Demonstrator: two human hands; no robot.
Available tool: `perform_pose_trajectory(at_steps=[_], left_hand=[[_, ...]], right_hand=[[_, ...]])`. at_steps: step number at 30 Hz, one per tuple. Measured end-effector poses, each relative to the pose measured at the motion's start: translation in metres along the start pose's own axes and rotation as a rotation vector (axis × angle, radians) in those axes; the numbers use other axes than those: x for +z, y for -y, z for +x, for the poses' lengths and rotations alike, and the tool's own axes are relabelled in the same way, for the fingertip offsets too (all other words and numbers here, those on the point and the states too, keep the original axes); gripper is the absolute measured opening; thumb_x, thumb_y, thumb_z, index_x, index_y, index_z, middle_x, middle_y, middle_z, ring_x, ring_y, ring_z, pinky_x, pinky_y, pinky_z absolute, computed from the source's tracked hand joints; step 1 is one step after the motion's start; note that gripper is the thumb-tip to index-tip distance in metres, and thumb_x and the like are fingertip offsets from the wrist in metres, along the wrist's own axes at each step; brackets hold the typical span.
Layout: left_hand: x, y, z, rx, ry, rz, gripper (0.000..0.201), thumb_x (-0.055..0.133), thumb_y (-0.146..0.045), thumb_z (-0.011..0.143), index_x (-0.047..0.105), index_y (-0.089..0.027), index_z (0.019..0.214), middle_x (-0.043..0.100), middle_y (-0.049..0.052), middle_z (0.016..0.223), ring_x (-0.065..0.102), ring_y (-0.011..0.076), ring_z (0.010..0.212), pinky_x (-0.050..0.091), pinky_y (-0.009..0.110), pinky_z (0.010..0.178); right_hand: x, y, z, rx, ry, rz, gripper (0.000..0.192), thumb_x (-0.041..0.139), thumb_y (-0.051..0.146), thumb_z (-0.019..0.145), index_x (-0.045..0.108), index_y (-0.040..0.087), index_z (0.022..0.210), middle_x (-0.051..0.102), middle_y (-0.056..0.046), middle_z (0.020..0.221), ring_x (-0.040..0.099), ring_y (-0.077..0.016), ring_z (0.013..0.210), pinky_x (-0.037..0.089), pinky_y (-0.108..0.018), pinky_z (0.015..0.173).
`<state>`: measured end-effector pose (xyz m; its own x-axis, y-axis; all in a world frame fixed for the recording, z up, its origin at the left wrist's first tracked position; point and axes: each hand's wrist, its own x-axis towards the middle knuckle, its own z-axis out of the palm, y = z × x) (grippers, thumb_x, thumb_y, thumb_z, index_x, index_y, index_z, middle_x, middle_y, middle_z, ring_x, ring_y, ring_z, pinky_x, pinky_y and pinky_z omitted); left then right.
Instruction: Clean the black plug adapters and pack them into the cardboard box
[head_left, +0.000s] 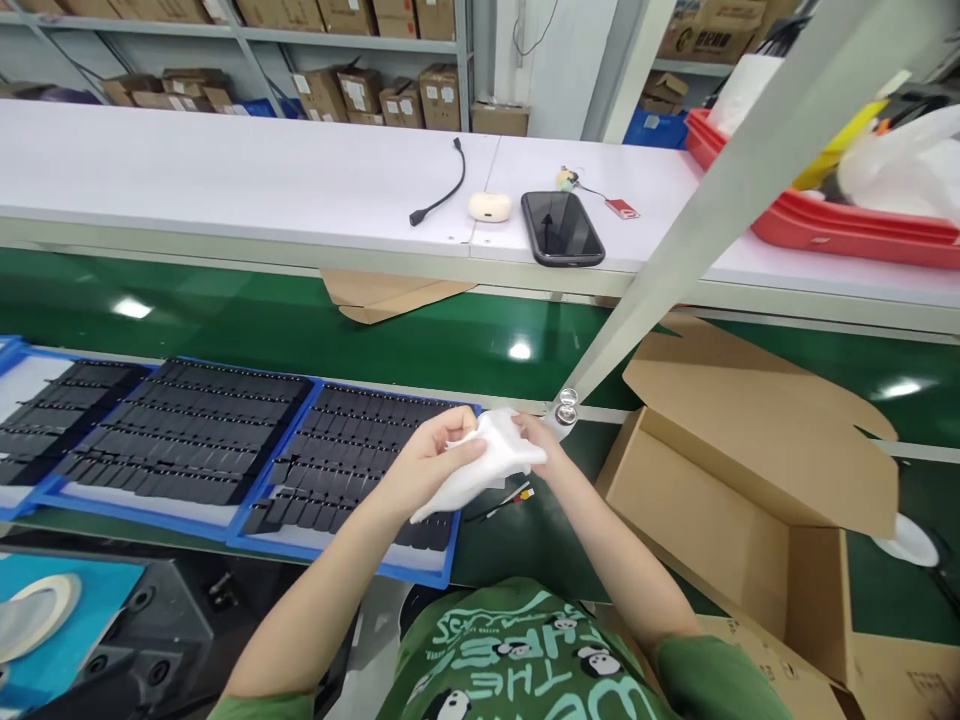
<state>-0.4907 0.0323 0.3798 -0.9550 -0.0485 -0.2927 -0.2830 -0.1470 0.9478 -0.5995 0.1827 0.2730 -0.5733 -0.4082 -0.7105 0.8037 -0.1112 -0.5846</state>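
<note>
Both hands met above the near edge of the green conveyor belt [420,340], working a small white, soft foam-like pouch [480,465]. The left hand [427,465] was closed around its lower part, thumb pinching the top, while the right hand [544,445] pinched its upper right corner with the fingertips. Whether anything sat inside the pouch could not be told.

As to progress, the open brown cardboard box [720,500] at the right showed nothing packed in the part of its interior that was visible, and the three blue trays [262,500] of flat black rectangular parts at the left looked nearly full — so the work appeared to be at an early stage, with most parts left in their rows. A thin wire with red and yellow ends [510,496] lay on the belt just below the hands.

Readable writing was scarce: the green shirt [525,660] bore pale lettering and panda figures — "THE" could be made out, seen upside down. Labels on the shelf cartons [420,95] were too small to read. A black phone [562,228] lay on the white bench beyond.
</note>
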Motion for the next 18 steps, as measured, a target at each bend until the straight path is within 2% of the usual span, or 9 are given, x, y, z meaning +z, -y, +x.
perform_pose_trajectory(at_steps=[2,4,7,10,12,14,16,18], left_hand=[[0.015,0.001,0.007,0.028,-0.003,0.013,0.048,0.066,-0.054,0.076,0.035,-0.017,0.073,0.036,-0.002,0.064,0.034,0.0075,0.052,0.026,0.021,0.048],[0.027,0.009,0.016,0.067,-0.071,0.089,0.045,0.065,-0.049,0.076,0.034,-0.017,0.072,0.034,-0.002,0.065,0.032,0.0073,0.054,0.026,0.021,0.05],[0.038,0.027,0.026,0.097,-0.123,0.157,0.041,0.064,-0.043,0.077,0.033,-0.017,0.072,0.034,-0.003,0.067,0.032,0.0076,0.058,0.028,0.02,0.054],[0.045,0.04,0.029,0.101,-0.12,0.216,0.037,0.062,-0.04,0.079,0.034,-0.017,0.073,0.036,-0.003,0.067,0.033,0.0078,0.059,0.028,0.021,0.055],[0.05,0.044,0.029,0.103,-0.116,0.248,0.036,0.062,-0.039,0.079,0.033,-0.017,0.073,0.035,-0.003,0.067,0.032,0.0077,0.059,0.028,0.021,0.056],[0.053,0.047,0.027,0.102,-0.116,0.268,0.036,0.061,-0.039,0.08,0.034,-0.017,0.073,0.035,-0.003,0.066,0.032,0.0076,0.059,0.027,0.02,0.055],[0.053,0.051,0.026,0.097,-0.119,0.277,0.035,0.061,-0.04,0.081,0.035,-0.017,0.074,0.039,-0.003,0.066,0.036,0.0077,0.058,0.029,0.02,0.055],[0.048,0.062,0.028,0.085,-0.136,0.285,0.034,0.061,-0.042,0.083,0.037,-0.017,0.079,0.054,0.0,0.078,0.045,0.008,0.06,0.036,0.021,0.057]], right_hand=[[-0.004,0.002,-0.019,0.03,0.087,0.044,0.01,0.059,0.02,0.086,0.058,0.009,0.085,0.057,-0.001,0.074,0.055,-0.0121,0.069,0.045,-0.025,0.067],[-0.009,0.002,-0.039,0.02,0.135,0.103,0.018,0.063,0.028,0.083,0.059,0.011,0.086,0.061,-0.004,0.077,0.06,-0.016,0.077,0.048,-0.027,0.07],[-0.022,-0.002,-0.063,-0.038,0.147,0.193,0.027,0.061,0.039,0.081,0.06,0.014,0.09,0.065,-0.008,0.088,0.063,-0.0215,0.091,0.05,-0.031,0.076],[-0.032,-0.007,-0.078,-0.07,0.154,0.227,0.032,0.061,0.04,0.078,0.061,0.014,0.097,0.067,-0.01,0.096,0.063,-0.0258,0.102,0.052,-0.033,0.081],[-0.034,-0.009,-0.086,-0.092,0.16,0.224,0.046,0.059,0.054,0.08,0.061,0.015,0.104,0.067,-0.011,0.102,0.062,-0.0283,0.107,0.052,-0.036,0.083],[-0.034,-0.009,-0.092,-0.117,0.168,0.208,0.066,0.06,0.071,0.075,0.06,0.015,0.11,0.067,-0.011,0.107,0.061,-0.0302,0.11,0.053,-0.038,0.084],[-0.034,-0.008,-0.099,-0.135,0.156,0.17,0.075,0.078,0.064,0.062,0.059,0.015,0.114,0.066,-0.012,0.113,0.061,-0.0308,0.111,0.053,-0.038,0.086],[-0.039,-0.007,-0.106,-0.145,0.108,0.123,0.08,0.09,0.04,0.05,0.058,0.014,0.118,0.065,-0.011,0.117,0.062,-0.0294,0.109,0.053,-0.035,0.088]])
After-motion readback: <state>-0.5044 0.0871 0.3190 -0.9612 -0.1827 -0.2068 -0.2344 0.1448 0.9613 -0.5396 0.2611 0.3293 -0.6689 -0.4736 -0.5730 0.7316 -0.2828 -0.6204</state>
